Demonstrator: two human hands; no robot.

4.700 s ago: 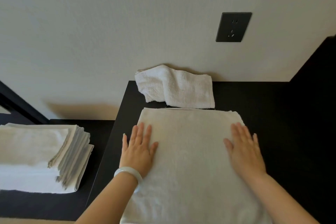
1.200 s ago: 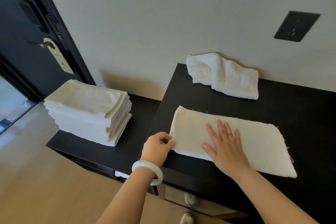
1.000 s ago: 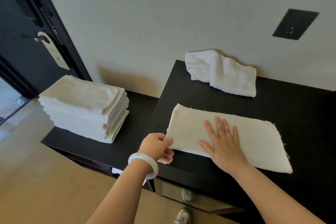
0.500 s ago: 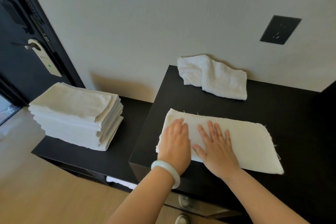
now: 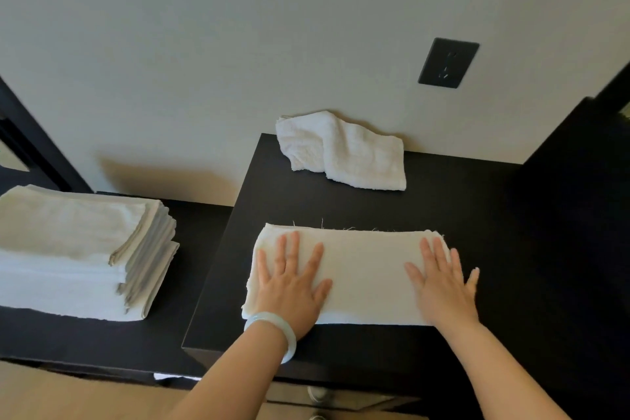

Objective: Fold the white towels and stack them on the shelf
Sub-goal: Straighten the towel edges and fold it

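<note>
On the near half of the raised black top (image 5: 443, 211), fingers first: left fingers (image 5: 296, 251) straight and fanned, flat on the left end of the folded towel (image 5: 364, 276), nothing gripped. The right fingers (image 5: 428, 254) are likewise straight and slightly spread, flat on the right end, with the little finger past the towel's edge. Both palms are down: left hand (image 5: 291, 290), with a pale bangle (image 5: 278, 326) at the wrist, and right hand (image 5: 445, 290), well apart, one at each end.

Change noted: half a second back the two hands sat side by side at the left end; the right has since swept out to the right end. A second back the left was pinching the left edge; that pinch is gone and the hand is laid flat. Several seconds back the same cloth lay as a much larger sheet running toward the person; now it is a narrow band lying crosswise, with frayed threads along its far edge.

Reading: the fold is made and the crease is being pressed out. The band looks longer than the pieces in the stack (image 5: 71, 249) on the lower shelf (image 5: 102, 341) to the left, so another end-to-end fold is probably due before it goes there.

Further out: crumpled towel (image 5: 344, 152) at the back of the top against the wall (image 5: 204, 61), not folded, well apart from both hands. Dark outlet plate (image 5: 448, 63) on the wall, above right.
</note>
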